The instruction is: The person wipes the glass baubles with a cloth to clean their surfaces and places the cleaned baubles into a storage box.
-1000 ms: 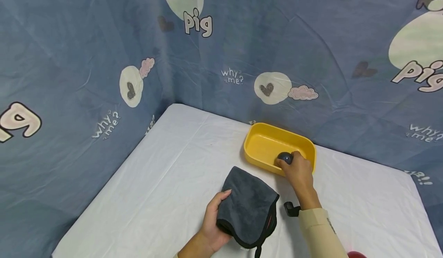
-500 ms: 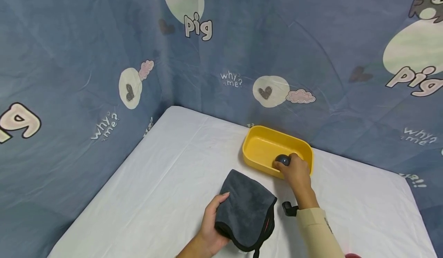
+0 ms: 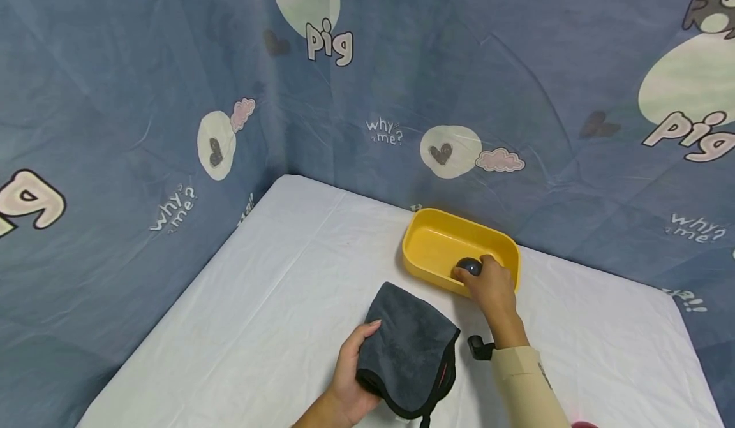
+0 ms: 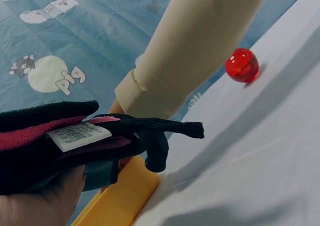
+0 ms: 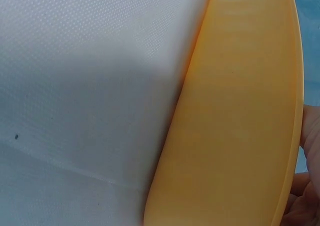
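In the head view my left hand [image 3: 351,374] holds a folded dark grey cloth [image 3: 406,348] with black edging, the thumb lying on top. Seen from the left wrist, the cloth [image 4: 75,118] shows a pinkish-red inner side, a white label [image 4: 79,136] and a loose black end. My right hand [image 3: 495,291] reaches over the near wall of a yellow tray [image 3: 430,249]. Between its thumb and fingers is a dark, shiny ball [image 3: 469,266], low in the tray. The right wrist view is mostly the tray's outer wall [image 5: 235,110], with part of the hand at the right edge.
A clear red ball [image 4: 242,65] lies on the white-covered table [image 3: 258,313], right of the right sleeve [image 3: 525,383]. A small black fitting [image 3: 481,347] sits beside the right wrist. Blue printed cloth [image 3: 344,96] hangs behind and left of the table.
The whole head view has shifted slightly. Both hands keep their holds on the cloth and the dark ball, nearly still.
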